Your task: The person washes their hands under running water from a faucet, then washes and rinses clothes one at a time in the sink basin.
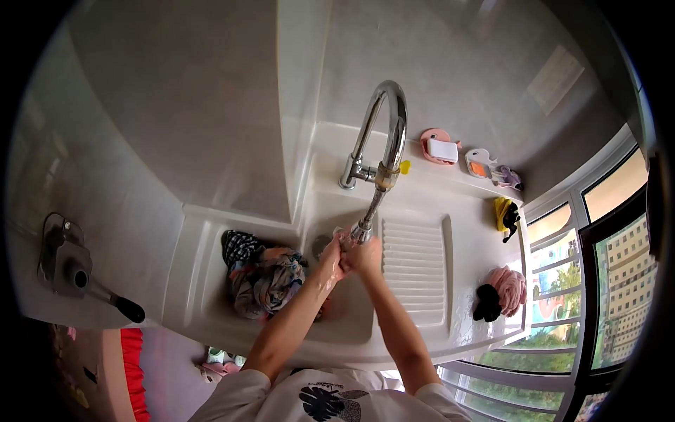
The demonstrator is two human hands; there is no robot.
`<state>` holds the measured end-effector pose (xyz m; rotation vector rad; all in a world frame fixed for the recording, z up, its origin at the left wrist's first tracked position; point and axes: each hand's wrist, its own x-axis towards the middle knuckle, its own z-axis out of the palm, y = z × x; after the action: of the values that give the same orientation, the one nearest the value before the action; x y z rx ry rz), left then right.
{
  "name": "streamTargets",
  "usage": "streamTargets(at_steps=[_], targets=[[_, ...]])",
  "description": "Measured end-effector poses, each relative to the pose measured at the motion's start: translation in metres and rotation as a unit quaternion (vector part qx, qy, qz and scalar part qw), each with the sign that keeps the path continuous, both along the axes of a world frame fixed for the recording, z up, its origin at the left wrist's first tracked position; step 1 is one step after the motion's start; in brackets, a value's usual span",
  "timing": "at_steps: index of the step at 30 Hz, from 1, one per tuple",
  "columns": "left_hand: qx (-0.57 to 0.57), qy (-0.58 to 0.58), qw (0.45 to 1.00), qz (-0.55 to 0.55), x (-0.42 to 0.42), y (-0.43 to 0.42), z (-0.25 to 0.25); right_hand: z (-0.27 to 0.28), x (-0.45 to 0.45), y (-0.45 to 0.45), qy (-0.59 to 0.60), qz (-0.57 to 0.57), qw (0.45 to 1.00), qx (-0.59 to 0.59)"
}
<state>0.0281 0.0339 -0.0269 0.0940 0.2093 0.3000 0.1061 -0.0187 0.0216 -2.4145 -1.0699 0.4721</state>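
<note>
My left hand (333, 260) and my right hand (363, 256) are close together over the sink basin, right under the nozzle (361, 230) of the chrome faucet (396, 126). Both look closed, with the fingers curled in toward each other. Something pinkish and wet shows at the fingers, but I cannot tell whether it is cloth or skin under water. Water glistens on my left wrist. Left of my left forearm, a heap of wet patterned clothes (271, 281) lies in the sink.
A ribbed washboard (415, 271) is molded into the sink right of my hands. On the back ledge are a pink soap dish (436, 156) and a whale-shaped dish (478, 172). A yellow and black cloth (505, 215) and a pink bundle (508, 288) lie at the right edge beside the window.
</note>
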Motion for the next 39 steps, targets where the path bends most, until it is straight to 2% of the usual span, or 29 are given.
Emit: streamTargets(at_steps=[1, 2, 3, 4, 5, 6, 8, 10, 11, 13, 14, 16, 17, 18, 20, 21, 24, 26, 27, 28, 29, 31, 32, 33, 35, 36, 37, 38, 39], targets=[[-0.03, 0.01, 0.999, -0.013, -0.003, 0.0, 0.002, -0.013, 0.019, 0.003, 0.047, -0.054, 0.996, -0.047], [0.001, 0.157, 0.986, 0.063, 0.005, -0.008, 0.041, -0.02, 0.034, 0.005, 0.146, -0.057, 0.984, 0.089], [0.002, 0.155, 0.986, 0.064, 0.002, 0.003, 0.032, -0.022, 0.041, 0.007, 0.24, -0.057, 0.943, 0.222], [0.045, 0.094, 0.994, 0.02, -0.002, 0.019, 0.014, -0.013, 0.038, 0.001, 0.237, -0.055, 0.944, 0.223], [0.089, 0.034, 0.995, -0.025, -0.003, 0.028, 0.005, 0.004, 0.026, -0.01, 0.538, -0.058, 0.806, 0.239], [0.09, 0.032, 0.995, -0.024, -0.001, 0.028, 0.019, 0.011, 0.014, -0.019, 0.781, -0.054, 0.58, 0.227], [0.12, 0.241, 0.949, 0.166, 0.001, 0.024, 0.058, -0.003, 0.004, -0.027, 0.698, 0.019, 0.663, 0.27], [0.149, 0.251, 0.944, 0.151, -0.013, 0.03, 0.046, -0.018, 0.016, -0.03, 0.804, -0.016, 0.545, 0.239], [0.162, 0.232, 0.947, 0.155, -0.021, 0.032, 0.039, -0.022, 0.021, -0.035, 0.805, -0.018, 0.543, 0.239], [0.136, 0.216, 0.949, 0.184, -0.031, 0.043, -0.005, -0.019, 0.031, -0.034, 0.685, -0.002, 0.667, 0.293], [0.137, 0.216, 0.949, 0.185, -0.033, 0.04, -0.015, -0.005, 0.028, -0.029, 0.685, -0.001, 0.667, 0.293], [0.111, 0.207, 0.962, 0.137, -0.038, 0.03, -0.032, 0.031, 0.008, -0.021, 0.609, -0.055, 0.734, 0.294], [0.061, 0.205, 0.975, 0.057, -0.029, 0.036, -0.074, 0.01, 0.009, -0.017, 0.624, 0.0, 0.717, 0.312], [0.062, 0.203, 0.976, 0.057, -0.027, 0.03, -0.073, 0.009, 0.006, -0.016, 0.622, 0.001, 0.718, 0.312], [0.029, 0.008, 1.0, 0.006, -0.023, 0.01, -0.046, 0.009, 0.002, -0.013, 0.647, -0.014, 0.722, 0.246], [-0.011, 0.055, 0.998, 0.005, -0.036, -0.005, 0.016, 0.024, -0.001, -0.016, 0.647, -0.019, 0.719, 0.251], [-0.001, 0.029, 0.999, 0.043, -0.039, -0.012, 0.011, 0.022, 0.019, -0.017, 0.592, 0.016, 0.744, 0.309], [-0.01, 0.027, 0.998, 0.061, -0.035, -0.008, -0.011, 0.02, 0.032, -0.016, 0.551, -0.026, 0.788, 0.273], [0.0, 0.035, 0.997, 0.069, -0.033, -0.007, 0.0, 0.014, 0.032, -0.014, 0.278, 0.006, 0.915, 0.294], [0.011, 0.042, 0.996, 0.078, -0.029, -0.004, 0.008, 0.008, 0.033, -0.011, -0.023, 0.04, 0.957, 0.287], [0.012, 0.041, 0.996, 0.079, -0.023, 0.0, 0.012, -0.004, 0.019, -0.012, 0.076, 0.053, 0.949, 0.302], [0.003, -0.004, 0.999, 0.038, -0.011, 0.005, 0.016, 0.021, -0.031, -0.019, 0.012, 0.088, 0.983, 0.159], [0.059, -0.034, 0.997, 0.044, -0.004, 0.008, -0.006, 0.025, -0.054, -0.029, -0.106, 0.143, 0.967, 0.185], [0.112, -0.064, 0.99, 0.053, 0.002, 0.012, -0.029, 0.041, -0.064, -0.032, -0.132, 0.172, 0.962, 0.167], [0.052, -0.087, 0.994, 0.032, 0.011, 0.008, -0.031, 0.054, -0.058, -0.023, -0.131, 0.153, 0.978, 0.051], [0.09, 0.034, 0.983, 0.153, 0.015, -0.008, -0.015, 0.055, -0.035, -0.007, -0.107, 0.104, 0.988, -0.048], [0.007, 0.054, 0.997, 0.061, 0.01, -0.013, 0.02, 0.042, -0.018, -0.002, -0.041, 0.035, 0.998, -0.029], [0.023, 0.028, 0.999, -0.008, 0.003, -0.015, 0.006, 0.029, -0.002, 0.002, 0.02, -0.037, 0.999, -0.002], [0.027, -0.06, 0.998, -0.022, 0.004, -0.007, 0.0, 0.029, 0.0, 0.005, -0.052, -0.028, 0.989, 0.138]])
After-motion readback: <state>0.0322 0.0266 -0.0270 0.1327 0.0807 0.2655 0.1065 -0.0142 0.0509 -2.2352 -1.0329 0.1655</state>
